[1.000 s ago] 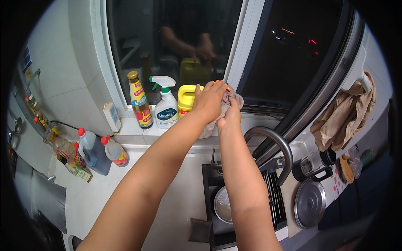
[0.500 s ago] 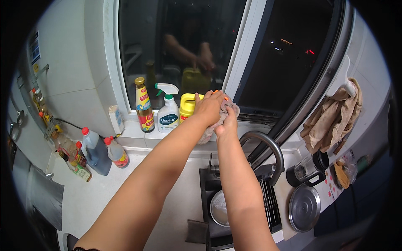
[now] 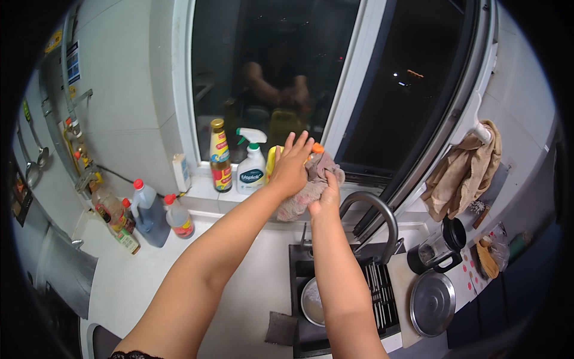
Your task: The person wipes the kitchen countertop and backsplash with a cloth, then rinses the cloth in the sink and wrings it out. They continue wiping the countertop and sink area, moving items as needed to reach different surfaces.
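Observation:
At the window sill, my right hand [image 3: 326, 194] is closed on a crumpled greyish-pink cloth [image 3: 305, 194], which hangs down between my hands. My left hand [image 3: 290, 169] lies with fingers stretched and apart in front of a yellow jug [image 3: 272, 157], hiding most of it. Its palm edge meets the cloth; whether it presses on the jug too, I cannot tell. An orange cap [image 3: 317, 148] shows just above the cloth. To the left on the sill stand a white spray bottle [image 3: 252, 170] with a green collar and a gold-capped sauce bottle [image 3: 220, 157].
Below right, a dark sink [image 3: 299, 266] holds a pot [image 3: 312, 302], with a curved faucet [image 3: 388, 221] above. Several red-capped bottles, including a large jug [image 3: 149, 215], stand on the left counter. A glass blender jar [image 3: 436, 246], a round lid [image 3: 432, 303] and a hanging brown cloth [image 3: 463, 173] are right.
My left hand's fingers have lifted and spread away from the cloth. The cloth, in my right hand, sits slightly lower. The whole view has shifted a little.

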Action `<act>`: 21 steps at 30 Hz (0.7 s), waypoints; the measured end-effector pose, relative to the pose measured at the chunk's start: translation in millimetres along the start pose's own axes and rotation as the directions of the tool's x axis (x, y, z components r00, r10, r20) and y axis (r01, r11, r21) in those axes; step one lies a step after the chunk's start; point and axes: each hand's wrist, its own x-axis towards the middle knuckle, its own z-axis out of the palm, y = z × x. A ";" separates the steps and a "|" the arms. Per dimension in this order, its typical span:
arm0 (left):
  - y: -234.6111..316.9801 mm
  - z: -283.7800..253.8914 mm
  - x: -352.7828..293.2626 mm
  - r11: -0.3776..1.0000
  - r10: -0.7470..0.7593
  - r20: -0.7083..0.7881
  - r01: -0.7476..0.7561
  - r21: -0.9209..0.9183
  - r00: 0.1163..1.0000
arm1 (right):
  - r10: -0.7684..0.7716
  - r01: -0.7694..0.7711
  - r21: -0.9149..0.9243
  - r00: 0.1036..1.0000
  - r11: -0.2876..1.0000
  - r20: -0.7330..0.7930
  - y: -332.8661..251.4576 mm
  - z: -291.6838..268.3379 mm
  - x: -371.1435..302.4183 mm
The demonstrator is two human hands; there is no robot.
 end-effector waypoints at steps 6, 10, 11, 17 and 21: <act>-18.8 -47.1 -91.8 0.704 -0.363 0.078 0.328 -0.630 0.929 | 0.082 -0.080 -0.041 0.996 0.996 0.027 47.8 16.9 -83.0; -7.5 -138.6 -147.2 -0.018 -0.603 0.416 0.510 -0.860 0.681 | 0.254 -0.250 -0.137 0.967 0.958 0.011 115.4 35.4 -154.0; -14.0 -158.2 -169.1 -0.043 -0.593 0.428 0.505 -0.862 0.682 | 0.308 -0.302 -0.151 0.951 0.941 0.018 136.0 38.7 -174.3; -63.5 -326.6 -333.9 -0.115 -0.675 0.486 0.571 -0.813 0.555 | 0.639 -0.629 -0.143 0.769 0.764 0.032 292.9 74.9 -308.8; -110.1 -441.2 -457.2 -0.069 -0.865 0.331 0.565 -0.822 0.376 | 0.775 -0.765 -0.125 0.628 0.632 0.075 420.5 106.0 -397.4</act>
